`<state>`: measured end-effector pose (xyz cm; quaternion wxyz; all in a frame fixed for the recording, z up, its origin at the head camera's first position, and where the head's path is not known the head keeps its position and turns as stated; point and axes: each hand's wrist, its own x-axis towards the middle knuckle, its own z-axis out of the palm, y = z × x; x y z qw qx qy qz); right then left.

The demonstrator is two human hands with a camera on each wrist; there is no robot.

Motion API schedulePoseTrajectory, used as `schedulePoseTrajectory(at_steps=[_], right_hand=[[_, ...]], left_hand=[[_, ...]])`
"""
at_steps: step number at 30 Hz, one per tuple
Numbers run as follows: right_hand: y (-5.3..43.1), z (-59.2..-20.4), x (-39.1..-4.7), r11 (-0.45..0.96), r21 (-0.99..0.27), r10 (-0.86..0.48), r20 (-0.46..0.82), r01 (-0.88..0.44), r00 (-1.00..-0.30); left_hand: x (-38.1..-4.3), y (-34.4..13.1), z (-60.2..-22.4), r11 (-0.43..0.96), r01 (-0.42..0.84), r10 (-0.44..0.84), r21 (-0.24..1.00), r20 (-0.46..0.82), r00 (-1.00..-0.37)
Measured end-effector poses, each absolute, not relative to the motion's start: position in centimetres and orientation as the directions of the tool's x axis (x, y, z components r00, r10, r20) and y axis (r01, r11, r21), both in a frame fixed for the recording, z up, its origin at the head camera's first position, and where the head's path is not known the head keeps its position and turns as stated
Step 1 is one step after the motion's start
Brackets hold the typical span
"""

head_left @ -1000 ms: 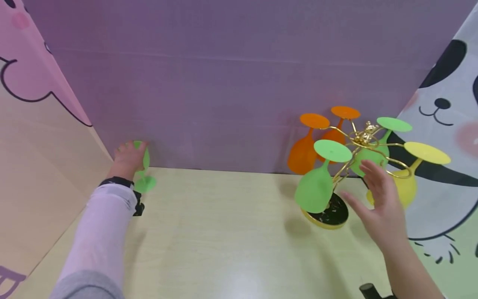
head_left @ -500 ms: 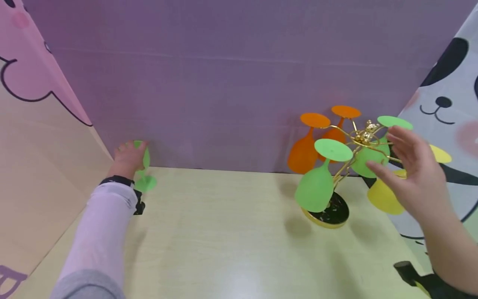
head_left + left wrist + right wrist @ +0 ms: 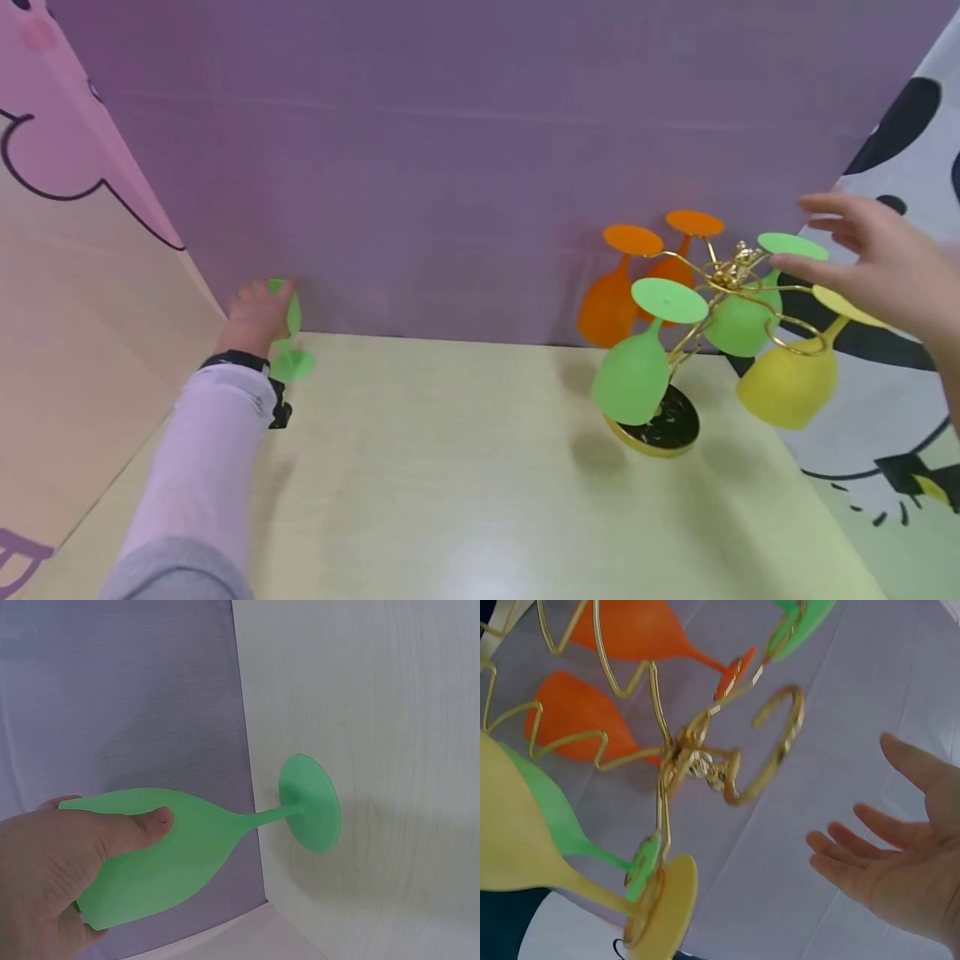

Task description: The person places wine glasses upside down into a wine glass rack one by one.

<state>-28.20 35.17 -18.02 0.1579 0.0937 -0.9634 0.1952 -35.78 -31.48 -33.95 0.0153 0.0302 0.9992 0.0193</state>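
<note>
My left hand (image 3: 257, 317) grips the bowl of a green goblet (image 3: 180, 847) that stands on the table by the purple back wall at the far left; its round foot (image 3: 311, 802) rests on the wood. My right hand (image 3: 862, 250) hovers open, fingers spread, just right of and above a gold wire rack (image 3: 731, 279). Two orange (image 3: 609, 308), two green (image 3: 637, 375) and one yellow goblet (image 3: 787, 383) hang upside down from the rack. In the right wrist view the hand (image 3: 900, 870) holds nothing, with the rack's empty gold hook (image 3: 776, 742) close by.
The rack's round gold-rimmed base (image 3: 660, 429) sits on the pale wooden table (image 3: 480, 500). A purple wall (image 3: 450, 150) closes the back, a pink cartoon panel (image 3: 67, 167) the left, a panda panel (image 3: 900, 350) the right.
My right hand has risen from beside the rack's base up and to the right, past the yellow goblet, to the rack's top. The left hand has stayed on its green goblet.
</note>
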Motion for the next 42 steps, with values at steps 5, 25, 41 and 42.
schedulePoseTrajectory(at_steps=[5,25,41,42], right_hand=[[35.6,-16.6,-30.4,0.949,-0.178,-0.209,0.256,-0.259,-0.944],[33.5,-15.0,-33.4,0.897,0.027,-0.439,-0.051,-0.441,-0.897],[32.5,-16.0,-33.3,0.884,0.015,-0.467,-0.027,-0.468,-0.884],[32.5,-16.0,-33.3,0.882,0.023,-0.470,-0.022,-0.471,-0.882]], left_hand=[[-35.6,-31.4,-34.0,0.997,0.059,0.060,0.044,-0.021,-0.998],[-35.8,-31.4,-34.3,0.998,0.058,0.059,0.036,-0.021,-0.998],[-35.6,-31.5,-34.2,0.997,0.061,0.062,0.046,-0.023,-0.998],[-35.5,-31.5,-34.1,0.997,0.062,0.063,0.049,-0.023,-0.998]])
